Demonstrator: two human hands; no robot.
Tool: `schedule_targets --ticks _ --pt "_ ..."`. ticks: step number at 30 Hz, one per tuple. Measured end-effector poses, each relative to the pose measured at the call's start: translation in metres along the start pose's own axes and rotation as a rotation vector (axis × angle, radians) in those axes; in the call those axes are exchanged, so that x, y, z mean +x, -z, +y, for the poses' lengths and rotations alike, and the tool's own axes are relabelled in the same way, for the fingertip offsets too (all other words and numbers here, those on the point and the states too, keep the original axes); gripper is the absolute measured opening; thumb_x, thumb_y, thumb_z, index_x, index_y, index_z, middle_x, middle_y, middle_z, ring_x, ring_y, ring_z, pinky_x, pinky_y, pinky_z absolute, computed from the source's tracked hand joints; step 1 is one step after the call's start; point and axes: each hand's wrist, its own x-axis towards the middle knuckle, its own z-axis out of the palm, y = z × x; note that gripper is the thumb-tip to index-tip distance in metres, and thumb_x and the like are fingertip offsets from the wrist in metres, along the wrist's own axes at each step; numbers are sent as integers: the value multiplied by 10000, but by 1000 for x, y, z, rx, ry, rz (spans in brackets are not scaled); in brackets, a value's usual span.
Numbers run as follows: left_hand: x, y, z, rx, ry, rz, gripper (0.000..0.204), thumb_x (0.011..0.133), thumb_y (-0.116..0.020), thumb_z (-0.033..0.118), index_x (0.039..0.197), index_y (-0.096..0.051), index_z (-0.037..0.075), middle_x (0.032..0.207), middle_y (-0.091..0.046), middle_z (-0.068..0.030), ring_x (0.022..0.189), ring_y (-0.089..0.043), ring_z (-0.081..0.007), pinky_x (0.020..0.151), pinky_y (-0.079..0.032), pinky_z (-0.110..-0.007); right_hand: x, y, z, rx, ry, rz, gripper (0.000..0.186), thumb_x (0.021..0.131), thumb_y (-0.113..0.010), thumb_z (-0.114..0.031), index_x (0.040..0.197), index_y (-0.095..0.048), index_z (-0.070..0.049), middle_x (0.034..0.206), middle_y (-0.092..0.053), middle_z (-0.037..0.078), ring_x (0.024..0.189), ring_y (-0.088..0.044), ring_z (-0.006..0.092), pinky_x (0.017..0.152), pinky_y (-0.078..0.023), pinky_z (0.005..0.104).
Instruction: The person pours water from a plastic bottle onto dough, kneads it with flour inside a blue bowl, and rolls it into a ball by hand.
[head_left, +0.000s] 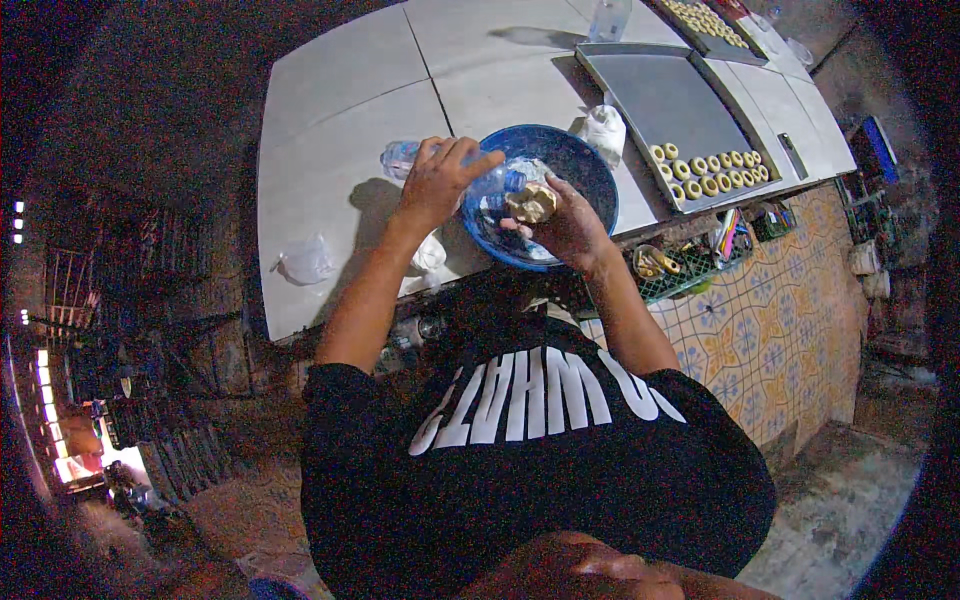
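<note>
Landmark: blue bowl (pixel 575 160), sitting at the table's near edge.
Left hand (pixel 438 182): gripping a clear plastic bottle (pixel 495 181), tipping it over the bowl's left rim.
Right hand (pixel 567 222): cupping a dough lump (pixel 531 203) inside the bowl.
Doing it well: pouring slowly, keeping the neck over the dough.
Baking tray (pixel 665 105): lying right of the bowl, holding ring-shaped pieces (pixel 712 172).

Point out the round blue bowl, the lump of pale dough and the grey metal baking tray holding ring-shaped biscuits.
Round blue bowl (pixel 585 160): head view, inner far wall.
Lump of pale dough (pixel 532 203): head view, its middle, in the right hand.
Grey metal baking tray (pixel 665 100): head view, bare surface.
</note>
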Motion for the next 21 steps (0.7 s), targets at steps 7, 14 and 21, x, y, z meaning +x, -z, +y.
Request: schedule_targets --ticks 7,14,21 --pt "2 -3 1 -19 -19 -11 625 829 -597 -21 1336 -587 344 1126 -611 -66 1079 -614 -246 972 -429 -472 -9 -23 -3 28 85 66 462 1061 -405 -426 1307 -541 -60 1202 -657 128 1091 -649 299 966 -553 472" --pt "4 -15 -1 68 -45 -3 638 857 -557 -33 1352 -578 369 1141 -603 -73 1090 -614 -256 987 -427 -481 -8 -20 -3 15 170 76 454 1074 -378 -412 1282 -555 -51 1220 -640 117 1106 -636 281 962 -556 470" --pt "6 -16 2 58 -47 -26 619 865 -539 0 1357 -586 374 1130 -618 -74 1093 -609 -257 998 -421 -459 -7 -13 -2 -13 129 73 449 1085 -352 -389 1326 -520 -49 1241 -626 123 1111 -632 279 991 -550 468"
